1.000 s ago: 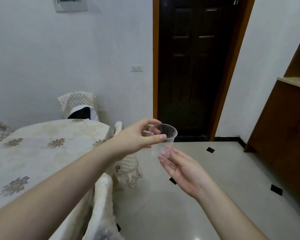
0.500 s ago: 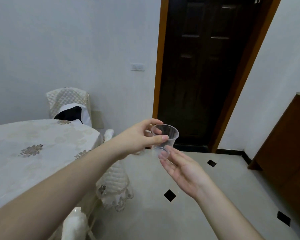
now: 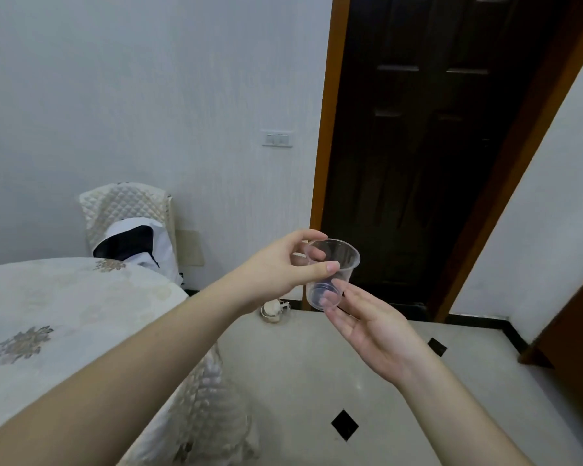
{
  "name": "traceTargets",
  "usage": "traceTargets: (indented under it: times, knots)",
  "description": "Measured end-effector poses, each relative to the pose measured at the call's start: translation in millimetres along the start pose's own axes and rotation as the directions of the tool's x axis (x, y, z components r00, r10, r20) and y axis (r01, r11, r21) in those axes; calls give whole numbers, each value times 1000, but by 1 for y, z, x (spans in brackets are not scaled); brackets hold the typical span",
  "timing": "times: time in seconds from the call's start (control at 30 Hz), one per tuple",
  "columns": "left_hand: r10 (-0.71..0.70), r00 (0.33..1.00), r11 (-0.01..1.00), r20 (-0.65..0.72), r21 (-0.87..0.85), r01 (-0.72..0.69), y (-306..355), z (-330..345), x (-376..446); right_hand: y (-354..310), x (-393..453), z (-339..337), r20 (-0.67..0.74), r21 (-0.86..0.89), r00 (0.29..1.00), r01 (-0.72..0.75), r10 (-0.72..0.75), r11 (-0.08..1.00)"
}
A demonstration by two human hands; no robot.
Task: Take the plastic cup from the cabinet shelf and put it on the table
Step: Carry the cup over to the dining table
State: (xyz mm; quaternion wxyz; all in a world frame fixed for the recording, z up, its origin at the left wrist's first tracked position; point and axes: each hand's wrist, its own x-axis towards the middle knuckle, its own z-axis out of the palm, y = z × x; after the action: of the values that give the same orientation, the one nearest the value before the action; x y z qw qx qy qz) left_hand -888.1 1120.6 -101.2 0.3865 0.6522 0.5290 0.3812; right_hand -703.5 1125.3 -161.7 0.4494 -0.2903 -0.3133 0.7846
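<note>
Plastic cup (image 3: 332, 272) is out in mid-air in front of the dark door (image 3: 428, 156), upright and tilted a bit, clear and empty from what shows. The left hand (image 3: 283, 267) has it pinched near the rim, thumb on the near side and fingers round the back, while the right hand (image 3: 374, 322) lies flat and released underneath, fingertips (image 3: 330, 299) just touching the base, not gripping anything. It looks very light and thin-walled, so it'll probably flex if squeezed hard and could pop out of a pinch; the rim is the stiffest part, so holding up there with a light touch seems right, and the open palm below is a decent safety net. The bench (image 3: 64, 314), with its patterned cloth, sits to the left and lower down, and its rounded edge is near the left forearm. There's plenty of bare surface to land on; the covered chair (image 3: 128, 210) behind it is well apart. Floor (image 3: 300, 381) below is open, nothing in the way of swinging left
</note>
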Motion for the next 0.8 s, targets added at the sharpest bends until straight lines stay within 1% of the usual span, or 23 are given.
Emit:
traceTargets:
  times: [0.1, 0.27, 0.47, 0.6, 0.8]
  knots:
    - [-16, 999, 1000, -33, 0, 16, -12, -4, 42, -12, 46, -17, -15, -1, 1000, -26, 26, 1000]
    - [-58, 997, 997, -54, -51, 55, -28, -1, 122, -48, 120, -54, 39, -84, 999, -34, 37, 996]
    - [-76, 993, 996, -91, -58, 71, -27, 4, 220, -106, 205, -85, 56, -74, 994, -90, 94, 993]
    - [-85, 986, 995, -146, -70, 75, -42, -6, 263, -122, 253, -90, 114, -78, 984, -126, 135, 989]
    - [-111, 967, 991, -230, -97, 91, -74, -40, 300, -124, 323, -78, 119, -94, 971, -197, 208, 976]
